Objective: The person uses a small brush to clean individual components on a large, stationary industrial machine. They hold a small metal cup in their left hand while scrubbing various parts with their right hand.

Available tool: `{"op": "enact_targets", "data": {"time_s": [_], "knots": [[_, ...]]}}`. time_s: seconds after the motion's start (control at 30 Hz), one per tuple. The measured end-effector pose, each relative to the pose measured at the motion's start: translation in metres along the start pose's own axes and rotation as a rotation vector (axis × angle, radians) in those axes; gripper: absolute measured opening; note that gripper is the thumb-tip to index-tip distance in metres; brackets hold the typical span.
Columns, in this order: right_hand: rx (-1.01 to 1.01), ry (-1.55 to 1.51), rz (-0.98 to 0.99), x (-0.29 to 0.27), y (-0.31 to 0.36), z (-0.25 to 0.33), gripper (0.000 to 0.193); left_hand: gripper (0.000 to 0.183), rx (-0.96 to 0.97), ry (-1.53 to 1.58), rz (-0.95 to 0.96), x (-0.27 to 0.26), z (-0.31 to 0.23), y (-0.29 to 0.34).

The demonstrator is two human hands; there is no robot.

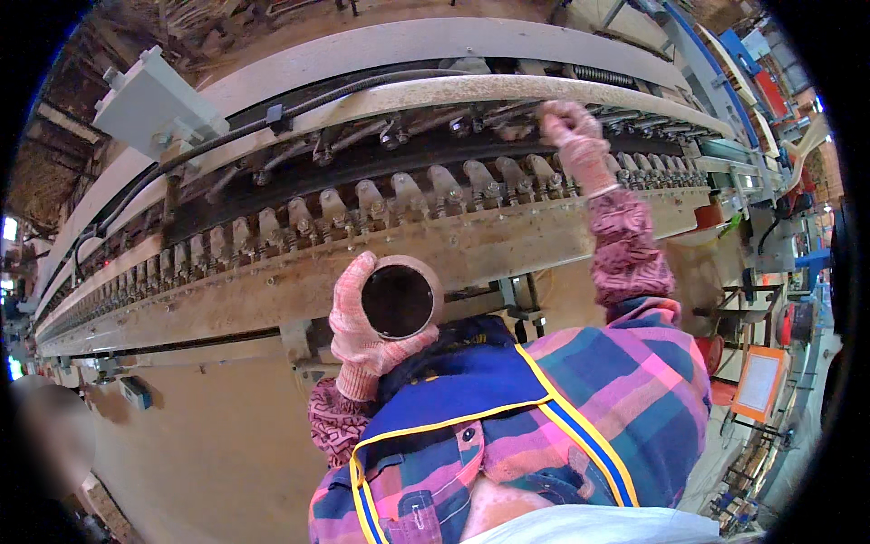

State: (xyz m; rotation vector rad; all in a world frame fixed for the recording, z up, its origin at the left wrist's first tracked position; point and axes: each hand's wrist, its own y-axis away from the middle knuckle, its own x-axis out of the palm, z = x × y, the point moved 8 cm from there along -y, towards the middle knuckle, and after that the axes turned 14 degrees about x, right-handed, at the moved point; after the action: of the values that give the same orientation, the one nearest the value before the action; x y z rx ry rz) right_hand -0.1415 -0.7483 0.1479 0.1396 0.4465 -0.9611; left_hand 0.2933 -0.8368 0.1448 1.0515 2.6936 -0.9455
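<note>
My left hand (358,326), in a pink knit glove, is wrapped around a round open-topped can (399,299) with a dark inside, held close to my chest. My right hand (573,136), also gloved, reaches up and forward to the upper rail of a long machine (362,245); its fingers rest on the metal parts there, and I cannot tell whether they pinch anything. A row of several grey metal clamps (435,190) runs along the machine below that hand.
A grey box (154,100) sits on the machine at the upper left, with black cables (272,122) running along the rail. Brown dusty floor (208,435) lies at the lower left. Stands, an orange-framed board (757,381) and red parts crowd the right side.
</note>
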Motion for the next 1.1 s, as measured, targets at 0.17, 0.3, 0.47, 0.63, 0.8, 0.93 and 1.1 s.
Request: {"op": "enact_targets", "data": {"time_s": [0.17,0.3,0.47,0.63,0.8,0.93,1.1], "knots": [[0.038,-0.006,-0.026,0.005,0.000,0.015,0.014,0.117,0.074,-0.098,0.090,-0.001,-0.001,-0.006],[0.017,-0.142,-0.119,-0.014,0.009,0.001,0.015,0.116,0.165,-0.161,0.118,-0.001,-0.012,-0.018],[0.061,-0.036,-0.065,0.000,0.007,0.022,0.013,0.111,0.075,-0.147,0.112,-0.003,-0.005,-0.009],[0.046,-0.032,-0.183,-0.008,0.006,0.004,0.019,0.112,0.077,-0.117,0.130,-0.003,-0.006,-0.013],[0.122,-0.104,-0.119,-0.036,0.013,0.034,0.019,0.115,0.104,-0.138,0.118,-0.006,-0.005,-0.008],[0.071,-0.005,-0.223,-0.014,0.002,-0.001,0.017,0.115,0.118,-0.151,0.126,0.001,-0.010,-0.018],[0.176,-0.136,-0.125,-0.029,0.011,0.022,0.022,0.111,0.108,-0.131,0.092,-0.004,-0.006,-0.010]]}}
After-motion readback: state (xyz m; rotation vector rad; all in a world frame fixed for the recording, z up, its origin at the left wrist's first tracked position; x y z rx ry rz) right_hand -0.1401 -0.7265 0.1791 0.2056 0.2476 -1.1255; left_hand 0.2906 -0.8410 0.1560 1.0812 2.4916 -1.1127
